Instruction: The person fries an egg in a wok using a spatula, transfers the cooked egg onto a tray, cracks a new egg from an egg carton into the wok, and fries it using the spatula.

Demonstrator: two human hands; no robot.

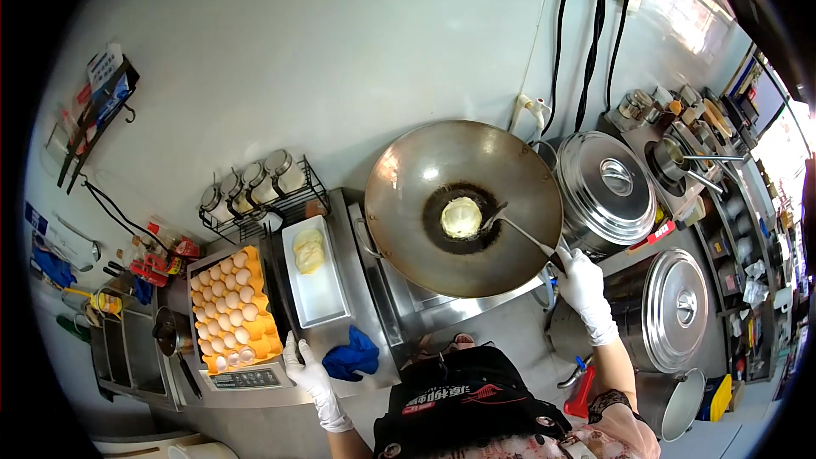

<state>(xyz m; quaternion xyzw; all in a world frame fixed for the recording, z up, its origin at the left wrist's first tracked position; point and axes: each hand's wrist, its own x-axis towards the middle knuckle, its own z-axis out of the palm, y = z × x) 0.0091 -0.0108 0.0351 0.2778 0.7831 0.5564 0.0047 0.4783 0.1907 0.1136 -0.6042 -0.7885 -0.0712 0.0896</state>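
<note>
The spatula (pixel 529 235) is a slim metal tool with a long thin shaft, a dark grip and a small, dull grey head. Its long axis runs slantwise, from the grip at the near right to the head at the far left, and the head points toward the egg (pixel 461 218) in the wok (pixel 416 161). The head lies at the egg's right edge; I cannot tell whether the two touch. The egg is roughly round, pale yellow and white with an uneven top, and shows no clear long axis. It sits in the dark middle of the wide, brownish-grey metal wok.

The right hand (pixel 583 286), in a white glove, is closed around the spatula's grip, at the wok's near right rim. The left hand (pixel 313 376), also gloved, is by the near end of the egg carton (pixel 270 338), well apart from the wok; I cannot tell how wide its fingers stand or whether they hold anything.

Left of the wok, a white tray (pixel 324 309) on the metal surface (pixel 367 310) bears a pale yellow cooked piece (pixel 308 252) toward its far end. A crumpled blue cloth (pixel 351 354) lies just nearer. The orange carton, left of the tray, carries rows of light brown eggs (pixel 231 299). To the right of the wok stands a lidded steel pot (pixel 605 183).
</note>
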